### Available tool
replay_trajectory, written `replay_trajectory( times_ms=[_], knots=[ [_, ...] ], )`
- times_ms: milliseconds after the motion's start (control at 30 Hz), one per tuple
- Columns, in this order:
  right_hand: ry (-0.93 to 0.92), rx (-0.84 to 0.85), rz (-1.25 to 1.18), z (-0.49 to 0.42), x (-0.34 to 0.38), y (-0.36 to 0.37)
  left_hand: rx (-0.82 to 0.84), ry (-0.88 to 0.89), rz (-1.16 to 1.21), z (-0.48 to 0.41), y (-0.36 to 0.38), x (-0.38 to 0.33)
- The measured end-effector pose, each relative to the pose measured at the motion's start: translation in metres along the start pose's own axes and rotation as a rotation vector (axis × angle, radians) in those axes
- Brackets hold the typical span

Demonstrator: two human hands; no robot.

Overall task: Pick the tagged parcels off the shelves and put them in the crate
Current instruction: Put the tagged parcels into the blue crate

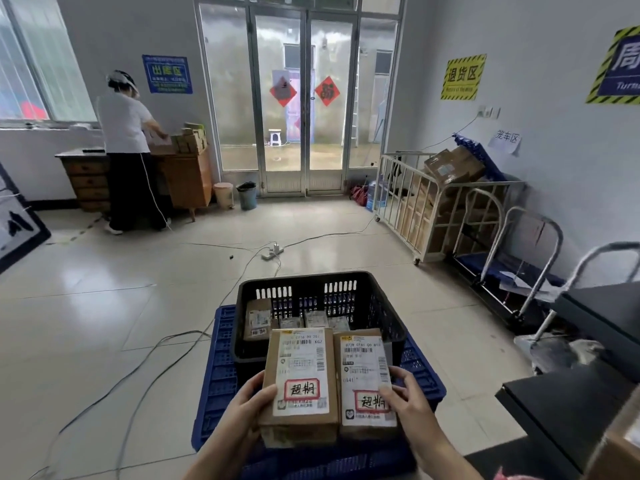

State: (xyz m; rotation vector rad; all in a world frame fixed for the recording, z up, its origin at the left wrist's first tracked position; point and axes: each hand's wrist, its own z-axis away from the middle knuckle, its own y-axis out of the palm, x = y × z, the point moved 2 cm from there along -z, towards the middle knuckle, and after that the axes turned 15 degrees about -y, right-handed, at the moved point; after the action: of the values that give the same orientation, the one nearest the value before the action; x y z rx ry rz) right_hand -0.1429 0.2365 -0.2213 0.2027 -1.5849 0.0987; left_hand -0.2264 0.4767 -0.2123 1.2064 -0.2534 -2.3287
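I hold two brown cardboard parcels side by side in front of me, each with a white shipping label and a red-framed tag. My left hand (pixel 247 408) grips the left parcel (pixel 300 386) by its left edge. My right hand (pixel 403 396) grips the right parcel (pixel 363 379), thumb over its tag. Both parcels hang above the near rim of the black slotted crate (pixel 384 306), which stands on a blue plastic pallet (pixel 216 375). Several small labelled parcels (pixel 258 318) lie inside the crate.
Cables and a power strip (pixel 272 252) run across the tiled floor ahead. A white cage trolley (pixel 433 209) with cartons and hand trucks (pixel 526 258) line the right wall. Black shelving (pixel 588 393) is at my right. A person (pixel 126 150) works at a wooden desk far left.
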Motion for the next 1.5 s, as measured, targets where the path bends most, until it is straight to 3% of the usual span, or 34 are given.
replay_trajectory(
  times_ms=[367,600,1167,1500],
  knots=[
    [0.067,-0.098,0.058,-0.145,-0.039,0.039,-0.006,-0.064,-0.13,-0.153,-0.03,-0.089],
    [0.102,-0.062,0.105,-0.216,-0.065,0.049,-0.031,-0.147,-0.159,-0.224,-0.039,-0.111],
    [0.377,0.072,0.132,-0.409,-0.182,0.047,-0.4,-0.287,-0.055,-0.393,-0.041,-0.123],
    [0.461,0.174,0.124,-0.452,-0.223,0.067,-0.486,-0.361,-0.074,-0.428,-0.049,-0.122]
  ],
)
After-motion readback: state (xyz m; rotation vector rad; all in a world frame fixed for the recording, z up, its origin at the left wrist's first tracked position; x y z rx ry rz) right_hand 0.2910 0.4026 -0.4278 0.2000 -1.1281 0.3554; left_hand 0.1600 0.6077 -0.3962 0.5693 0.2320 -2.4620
